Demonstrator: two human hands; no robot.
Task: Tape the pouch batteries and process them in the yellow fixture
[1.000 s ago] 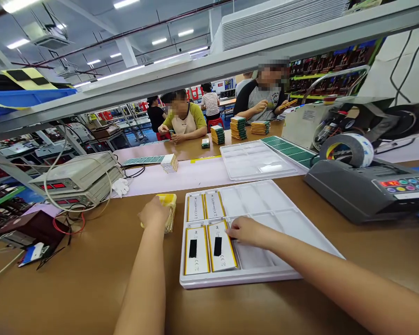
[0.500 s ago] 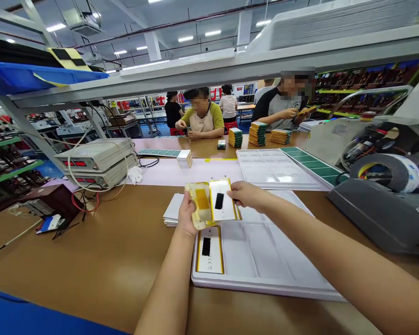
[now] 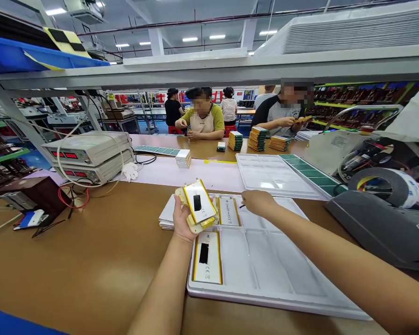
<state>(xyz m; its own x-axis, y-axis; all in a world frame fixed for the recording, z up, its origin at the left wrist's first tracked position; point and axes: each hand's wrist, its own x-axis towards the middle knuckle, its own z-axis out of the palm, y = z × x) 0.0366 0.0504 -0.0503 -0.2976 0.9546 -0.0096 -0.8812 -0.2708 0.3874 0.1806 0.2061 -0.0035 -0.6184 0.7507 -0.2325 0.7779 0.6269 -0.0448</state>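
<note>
One flat white pack [image 3: 205, 202], edged in yellow and marked with a black patch [image 3: 197, 203], lay tilted on a pale plate [image 3: 195, 228] held up beside the far left corner of a white tray [image 3: 279, 260]. The left hand [image 3: 183, 221] was clamped on that plate, thumb along its left side, the other fingers mostly hidden. The right hand [image 3: 260, 204] hung over the tray's far row, thumb and fingertips pinched together on a dark sliver [image 3: 242, 205], too small to make out.

The tray was divided into compartments in two rows. A second pack [image 3: 212, 258], also bearing a black patch, lay face up in the near left compartment. A third pack [image 3: 228, 211], with printing on its white face, lay in the far row between the two hands. A white stack [image 3: 168, 214] sat on the brown bench [image 3: 101, 256] just left of the tray.

To the right stood a grey tape machine [image 3: 373, 223] with a large tape roll [image 3: 393, 184]. On the left were two stacked instruments [image 3: 91, 149] with red displays, a white glove [image 3: 130, 171] lying next to them. Beyond a second tray [image 3: 265, 174], a co-worker in lime sleeves [image 3: 203, 123] and another in black sleeves [image 3: 272, 114] sat near green-and-yellow stacks [image 3: 256, 139]
</note>
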